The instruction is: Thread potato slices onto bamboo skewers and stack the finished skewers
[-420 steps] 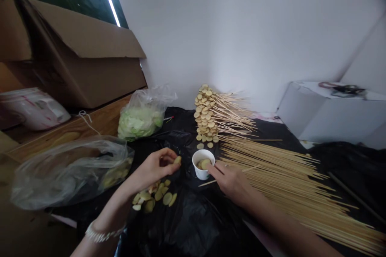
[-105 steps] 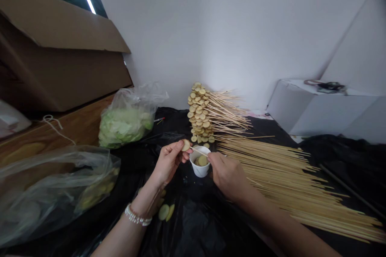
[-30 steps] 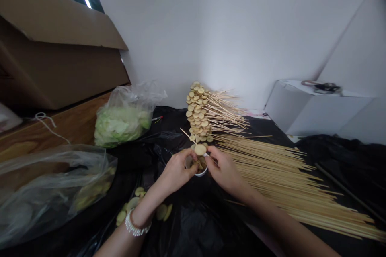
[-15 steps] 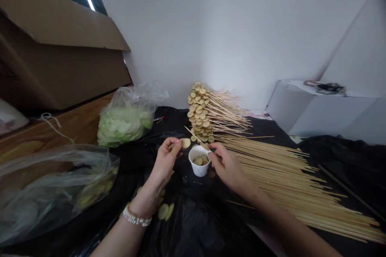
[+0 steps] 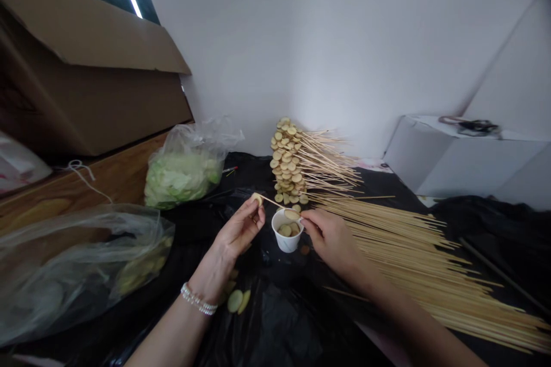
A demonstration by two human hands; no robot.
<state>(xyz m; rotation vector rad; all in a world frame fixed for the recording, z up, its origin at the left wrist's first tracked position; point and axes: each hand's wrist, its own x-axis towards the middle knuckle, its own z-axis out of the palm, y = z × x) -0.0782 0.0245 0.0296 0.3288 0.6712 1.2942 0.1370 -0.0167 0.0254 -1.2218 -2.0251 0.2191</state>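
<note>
My left hand (image 5: 241, 226) pinches a round potato slice (image 5: 257, 199) at its fingertips. The tip of a thin wooden skewer (image 5: 272, 202) meets that slice. My right hand (image 5: 329, 235) grips the skewer near a second slice (image 5: 291, 214) that sits along it. Below the skewer stands a white paper cup (image 5: 287, 242) with several slices (image 5: 284, 230) inside. Behind the cup, a stack of skewered potato slices (image 5: 287, 155) lies with its sticks pointing right. Loose slices (image 5: 235, 301) rest on the black plastic sheet (image 5: 275, 321) by my left forearm.
Many bare skewers (image 5: 413, 246) spread over the right side. At left are a clear bag of cut cabbage (image 5: 183, 178), another clear bag (image 5: 142, 264) holding slices, and a big cardboard box (image 5: 94, 103). A white box (image 5: 451, 155) stands back right against the wall.
The skewer has swung flatter, and its tip now meets the slice in my left hand, which has turned on edge. A slice on the skewer shows more clearly.
</note>
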